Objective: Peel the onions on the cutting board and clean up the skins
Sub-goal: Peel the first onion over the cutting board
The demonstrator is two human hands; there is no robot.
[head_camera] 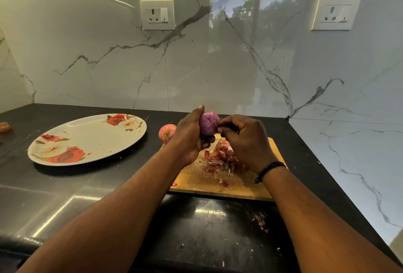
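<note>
One round purple onion (pixel 208 125) is nearly bare, held up above the far end of the pale wooden cutting board (pixel 239 185), and a heap of dry reddish-pink skins (pixel 222 159) sits mid-board beneath it. So peeling looks well under way, but a second onion with its papery orange-pink skin intact (pixel 167 132) waits at the board's far left corner, and none of the skins are cleared; a few flakes lie on the near black stone surface (pixel 65 196). The left hand (pixel 189 137) cradles the purple onion, grip wrapped around it, thumb up top. The right hand (pixel 244 139) has its fingertips pinching a shred at the onion's right end. The floral oval plate (pixel 87 139) sits left.
</note>
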